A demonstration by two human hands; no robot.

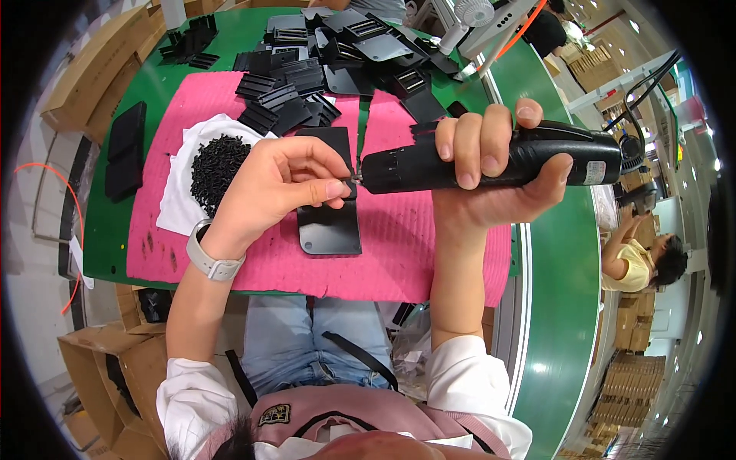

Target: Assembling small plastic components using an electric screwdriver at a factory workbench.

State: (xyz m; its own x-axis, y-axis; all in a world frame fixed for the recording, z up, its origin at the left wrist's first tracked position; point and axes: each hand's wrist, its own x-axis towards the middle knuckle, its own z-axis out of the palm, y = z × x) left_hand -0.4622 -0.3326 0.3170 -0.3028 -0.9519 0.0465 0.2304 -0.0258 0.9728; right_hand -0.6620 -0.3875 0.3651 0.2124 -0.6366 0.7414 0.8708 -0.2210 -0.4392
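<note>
My right hand (pixel 491 165) is wrapped round a black electric screwdriver (pixel 406 170), held level with its bit pointing left. The thumb lies along the lower side and the fingers curl over the top. My left hand (pixel 287 180) meets the bit with thumb and forefinger pinched together; whatever is between the fingertips is too small and hidden to make out. Below both hands, a flat black plastic part (pixel 330 228) with rounded corners lies on the pink foam mat (pixel 399 264). Beside my left wrist, many small black screws (pixel 218 170) are heaped on a white cloth (pixel 175 203).
Black plastic brackets and plates (pixel 287 84) are piled at the far side of the green table (pixel 552 307). Two black pieces (pixel 125 149) lie at the left edge. A small white fan (pixel 468 19) stands far right. Cardboard boxes (pixel 107 360) sit on the floor at left. Another person (pixel 640 261) is off to the right.
</note>
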